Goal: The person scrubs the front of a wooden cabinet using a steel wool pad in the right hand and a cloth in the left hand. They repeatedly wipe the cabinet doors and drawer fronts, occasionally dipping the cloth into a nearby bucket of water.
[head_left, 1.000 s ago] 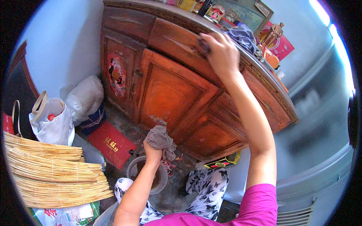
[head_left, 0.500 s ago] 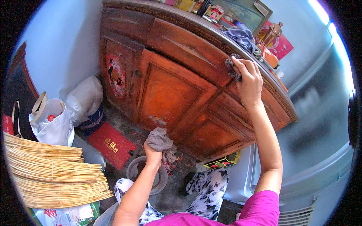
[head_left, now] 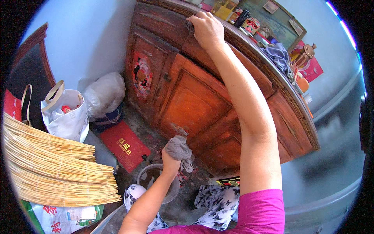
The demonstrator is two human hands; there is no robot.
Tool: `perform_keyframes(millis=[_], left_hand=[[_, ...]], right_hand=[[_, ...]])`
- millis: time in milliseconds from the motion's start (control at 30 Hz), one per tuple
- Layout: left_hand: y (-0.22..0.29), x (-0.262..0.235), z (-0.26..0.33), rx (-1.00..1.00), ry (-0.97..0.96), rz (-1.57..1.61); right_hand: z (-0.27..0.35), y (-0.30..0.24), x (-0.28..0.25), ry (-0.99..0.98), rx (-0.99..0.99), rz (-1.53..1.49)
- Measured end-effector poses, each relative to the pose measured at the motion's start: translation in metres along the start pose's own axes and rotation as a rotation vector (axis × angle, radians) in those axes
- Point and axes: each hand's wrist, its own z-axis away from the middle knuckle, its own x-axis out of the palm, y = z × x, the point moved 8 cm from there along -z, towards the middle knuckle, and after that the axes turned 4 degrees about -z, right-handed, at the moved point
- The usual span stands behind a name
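The left hand (head_left: 171, 160) holds a grey rag (head_left: 178, 147) bunched in its fingers, pressed against the lower door of the wooden cabinet (head_left: 202, 105), just above a clear plastic bucket (head_left: 150, 177) on the floor. The right hand (head_left: 206, 27) rests high on the cabinet's top edge, fingers curled over the rim and gripping it, nothing else in them.

This looks like wiping the cabinet front, with the low panel in hand; the upper hand seems to serve as a brace. Moving the rag on would call for keeping it balled tight and sliding it along the panel, or dipping it in the bucket below.

The bucket looks nearly empty; I cannot tell if water is in it. A white bag (head_left: 66, 113) with handles holds red and pale items. A bluish cloth (head_left: 278, 56) lies on the cabinet top among small jars.
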Motion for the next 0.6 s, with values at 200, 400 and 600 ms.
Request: perform_keyframes(millis=[200,400,600], left_hand=[[0.001,-0.024,0.007,-0.14,0.085,0.188],[0.008,0.005,0.011,-0.22,-0.009,0.329],[0.004,-0.004,0.004,-0.069,0.025,0.158]], right_hand=[[0.072,-0.015,-0.06,0.025,-0.154,-0.053],[0.073,0.013,-0.077,-0.006,0.0,-0.043],[0.012,-0.031,-0.001,0.057,-0.121,0.053]])
